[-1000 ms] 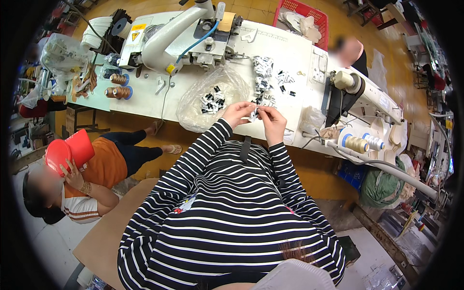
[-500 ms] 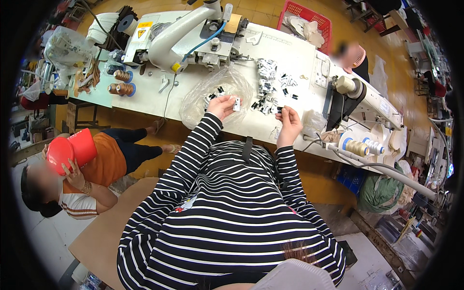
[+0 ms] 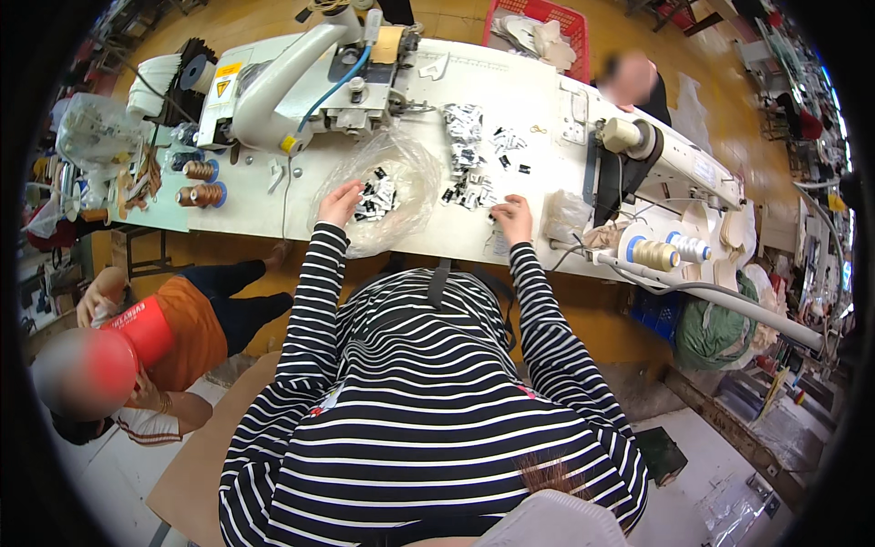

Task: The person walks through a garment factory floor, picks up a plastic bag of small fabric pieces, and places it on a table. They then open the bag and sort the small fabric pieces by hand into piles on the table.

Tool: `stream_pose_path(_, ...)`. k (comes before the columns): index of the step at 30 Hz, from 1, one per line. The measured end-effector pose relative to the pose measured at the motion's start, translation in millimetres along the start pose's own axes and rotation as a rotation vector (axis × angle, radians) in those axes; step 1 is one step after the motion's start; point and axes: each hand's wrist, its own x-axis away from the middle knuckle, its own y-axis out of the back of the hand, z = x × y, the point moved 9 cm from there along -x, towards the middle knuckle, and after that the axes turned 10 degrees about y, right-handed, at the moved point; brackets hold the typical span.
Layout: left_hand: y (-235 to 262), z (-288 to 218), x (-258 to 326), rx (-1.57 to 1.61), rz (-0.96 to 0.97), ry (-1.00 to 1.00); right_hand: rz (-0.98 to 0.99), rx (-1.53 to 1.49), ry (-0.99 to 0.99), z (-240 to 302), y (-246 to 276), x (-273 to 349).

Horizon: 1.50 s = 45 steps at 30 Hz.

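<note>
My left hand is at the left side of a clear plastic bag lying open on the white table. Its fingers are drawn together beside a heap of small black and white pieces inside the bag; whatever they hold is too small to tell. Nearer the table's front edge, my right hand pinches a small dark piece. Just beyond it lies a loose pile of similar pieces, with a packed clump farther back and a scatter of white ones to the right.
A sewing machine stands at the back left, with brown thread spools beside it. Another machine and a cream thread spool are on the right. A red basket is behind the table. A person in orange is at the left.
My left hand has moved left to the bag's side, and the white piece it held no longer shows. My right hand is lower, over the table. The view has shifted.
</note>
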Motion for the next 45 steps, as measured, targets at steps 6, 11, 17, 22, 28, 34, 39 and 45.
stream_pose_path(6,-65,-11,18,-0.127,0.106,-0.065,-0.037,0.087,0.019,15,-6,4)
stream_pose_path(11,-115,-3,28,-0.335,0.201,-0.077,0.001,0.100,0.129,24,-10,-8)
stream_pose_path(17,-173,20,32,-0.363,0.376,-0.101,0.028,-0.044,-0.036,8,-8,-7)
stream_pose_path(22,-191,32,27,-0.412,0.400,-0.113,-0.023,0.150,0.348,45,-6,-18)
stream_pose_path(28,-191,44,19,-0.422,0.377,-0.057,0.050,-0.091,0.060,34,-2,-15)
stream_pose_path(34,-217,40,5,-0.320,0.288,-0.130,0.021,-0.219,0.121,80,31,4)
stream_pose_path(39,-230,51,-12,-0.171,0.320,0.127,0.011,-0.296,0.102,97,42,4)
stream_pose_path(45,-220,46,-10,0.070,0.414,0.230,-0.096,-0.616,-0.127,73,57,5)
